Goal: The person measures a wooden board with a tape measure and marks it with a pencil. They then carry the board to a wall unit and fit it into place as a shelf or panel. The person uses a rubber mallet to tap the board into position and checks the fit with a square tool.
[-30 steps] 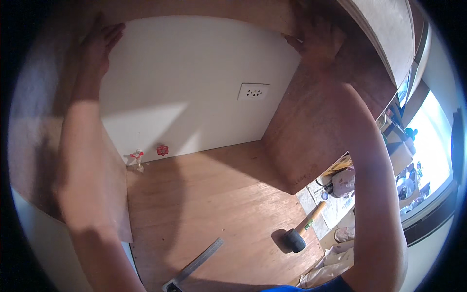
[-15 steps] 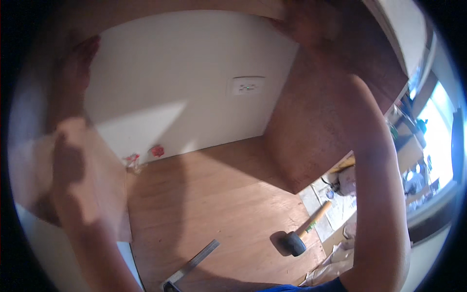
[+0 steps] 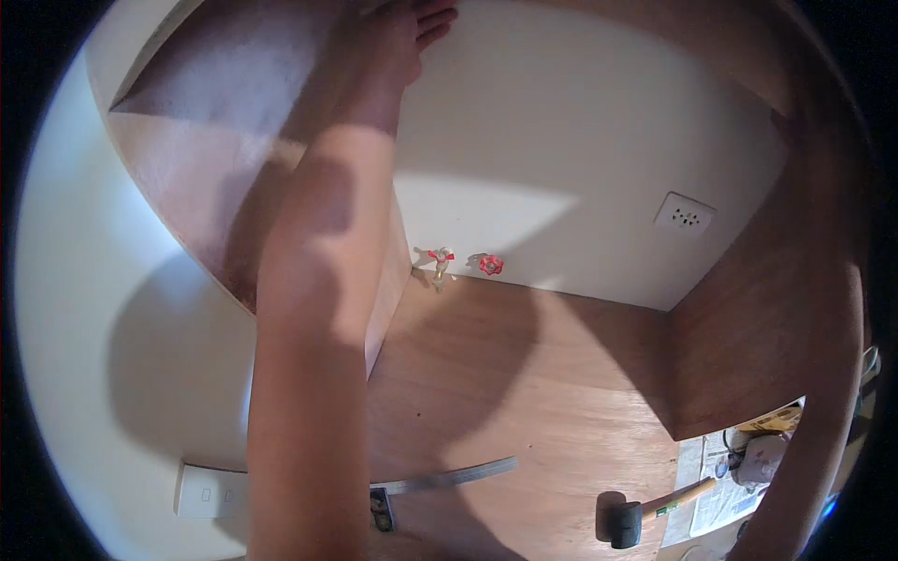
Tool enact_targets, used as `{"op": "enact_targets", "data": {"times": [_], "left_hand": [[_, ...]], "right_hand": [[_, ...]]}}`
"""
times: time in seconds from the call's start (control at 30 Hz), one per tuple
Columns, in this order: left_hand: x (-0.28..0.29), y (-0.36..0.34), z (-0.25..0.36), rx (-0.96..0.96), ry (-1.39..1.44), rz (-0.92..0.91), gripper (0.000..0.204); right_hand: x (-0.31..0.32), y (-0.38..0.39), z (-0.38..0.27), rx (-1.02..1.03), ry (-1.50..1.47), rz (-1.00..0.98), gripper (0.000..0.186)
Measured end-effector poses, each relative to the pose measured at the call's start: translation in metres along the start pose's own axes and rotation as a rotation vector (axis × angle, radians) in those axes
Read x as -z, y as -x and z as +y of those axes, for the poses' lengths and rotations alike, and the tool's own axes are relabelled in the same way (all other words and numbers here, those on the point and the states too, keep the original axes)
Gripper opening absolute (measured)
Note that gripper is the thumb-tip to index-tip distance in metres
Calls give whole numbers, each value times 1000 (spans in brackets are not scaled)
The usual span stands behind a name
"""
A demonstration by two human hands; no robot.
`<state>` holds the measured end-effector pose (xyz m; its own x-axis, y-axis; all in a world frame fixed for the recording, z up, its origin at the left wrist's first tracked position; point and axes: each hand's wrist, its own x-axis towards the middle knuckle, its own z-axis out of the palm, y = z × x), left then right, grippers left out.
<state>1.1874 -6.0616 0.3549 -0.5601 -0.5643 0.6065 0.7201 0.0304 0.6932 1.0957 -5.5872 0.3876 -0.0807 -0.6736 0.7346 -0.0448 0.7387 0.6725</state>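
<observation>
My left hand reaches up to the top of the wooden box, near where the left plywood side panel meets the white back wall. Its fingers are stretched out and hold nothing. On the right, my right forearm rises along the right side panel; the hand up there is lost in shadow, so its fingers cannot be made out. A rubber mallet with a wooden handle lies on the plywood base. Partly behind my left forearm lies a metal square.
Low on the back wall are a brass tap with a red handle and a red round valve knob. A white socket plate sits further right. At lower left is a white switch plate. Papers lie beyond the base's right edge.
My view has swung left, so the box, mallet and square appear shifted. The left hand now shows stretched fingers at the top, while the right arm sits at the right rim.
</observation>
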Motion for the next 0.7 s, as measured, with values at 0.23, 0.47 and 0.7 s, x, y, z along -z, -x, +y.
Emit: {"op": "enact_targets", "data": {"times": [0.23, 0.47, 0.7], "left_hand": [[6, -7, 2, 6, -53, 28, 33], [34, -45, -22, -4, -126, -134, 33], [53, -86, -30, 60, -147, -125, 34]], "right_hand": [[-14, -21, 7, -26, -132, 74, 55], [-8, -11, 21, -45, -262, 77, 46], [-15, -2, 6, -206, -672, 143, 38]]}}
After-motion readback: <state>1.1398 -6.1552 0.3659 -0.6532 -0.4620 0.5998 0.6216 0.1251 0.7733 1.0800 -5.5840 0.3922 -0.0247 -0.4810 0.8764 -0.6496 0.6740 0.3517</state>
